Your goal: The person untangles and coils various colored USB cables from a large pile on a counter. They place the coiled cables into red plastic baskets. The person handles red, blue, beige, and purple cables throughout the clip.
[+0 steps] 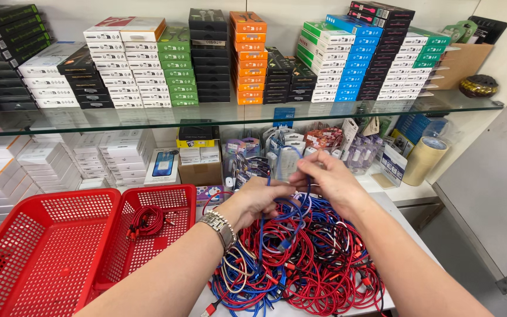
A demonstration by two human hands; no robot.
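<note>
Sorting is barely begun, we judge: our left hand (263,199) and right hand (330,179) both pinch a blue cable (277,226) above the tangled pile (306,264). One red bundle (146,222) lies in the right basket (183,196); the left basket (89,196) holds none.

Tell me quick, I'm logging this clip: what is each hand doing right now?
Left hand: closed on a blue cable above the cable pile.
Right hand: fingers pinching the same blue cable.
</note>
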